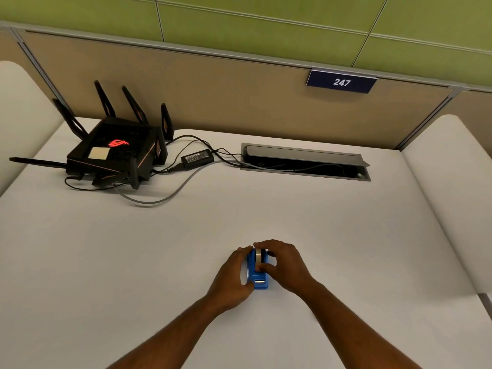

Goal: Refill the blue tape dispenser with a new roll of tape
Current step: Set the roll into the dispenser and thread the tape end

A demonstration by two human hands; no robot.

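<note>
Resting on the white counter [266, 214] at about 6 o'clock from its centre, the blue tape dispenser [257, 278] stands upright with its cutting end toward the person. A roll of tape [259, 255] sits in the dispenser's cradle, its pale rim showing above the blue body.

The left hand [231, 280] cups the dispenser's left side, its grip wrapped loosely around the body with the fingertips at the far end, by the roll. The right hand [286, 265] comes over from 3 o'clock; its grip is pinched on the roll of tape, the forefinger curled over the top and the thumb [265, 268] pressed against the near edge of the roll. Both forearms reach in from the near edge of the counter.

Well apart, at 10 o'clock, a black router [114, 153] with several upright aerials and a glowing red mark sits on the counter, with a power brick [196, 157] just beside it on its right. Cables [170, 193] run from there to an open cable hatch [306, 162] at 12 o'clock. On the partition behind hangs a dark sign [341, 81] reading 247.
</note>
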